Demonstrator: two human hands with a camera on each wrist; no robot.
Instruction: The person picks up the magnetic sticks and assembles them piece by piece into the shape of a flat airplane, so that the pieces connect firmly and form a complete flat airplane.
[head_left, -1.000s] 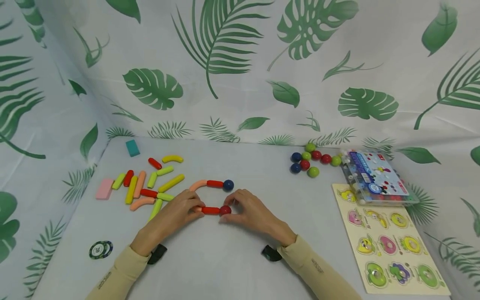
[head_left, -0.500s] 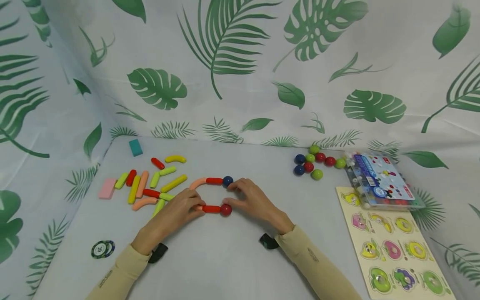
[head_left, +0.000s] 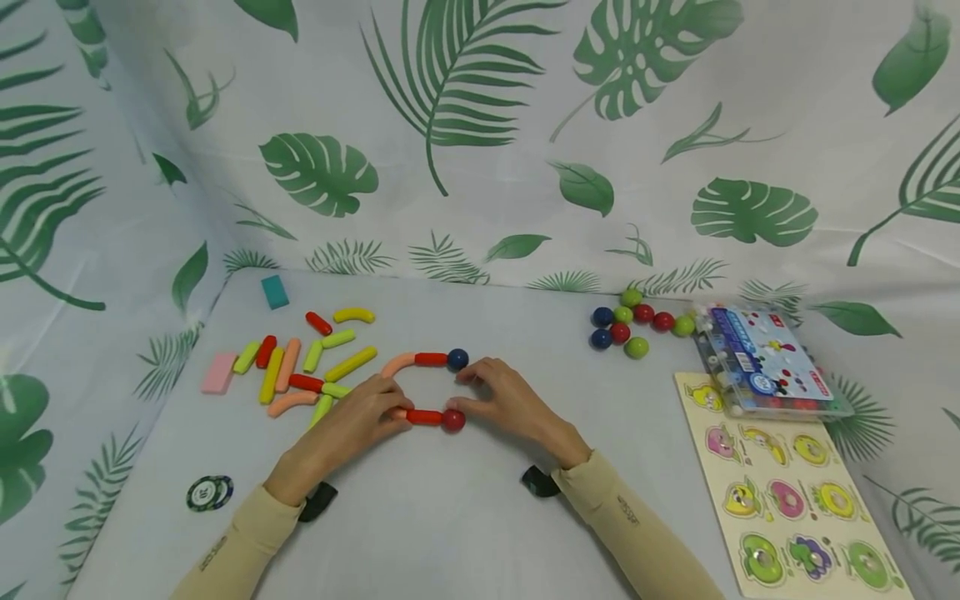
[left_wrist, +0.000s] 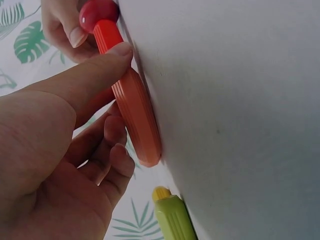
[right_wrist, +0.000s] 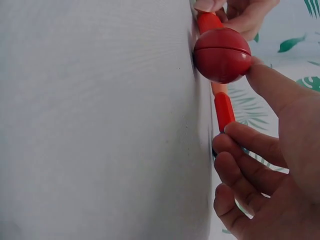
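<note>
Red rod (head_left: 424, 417) and red ball (head_left: 453, 420), joined on the counter (head_left: 465, 517), are pinched: the rod by the left hand (head_left: 352, 425), the ball by the right hand (head_left: 510, 404).

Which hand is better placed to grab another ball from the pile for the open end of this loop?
Probably the right hand. It already touches the red ball and the blue ball at the open end, and the ball pile lies on its side. The left hand holds the sticks.

Loose plastic sticks (head_left: 300, 367) lie left on the desk (head_left: 465, 517); round plastic balls (head_left: 630, 325) right, seemingly beside a clear plastic box (head_left: 765, 362).
</note>
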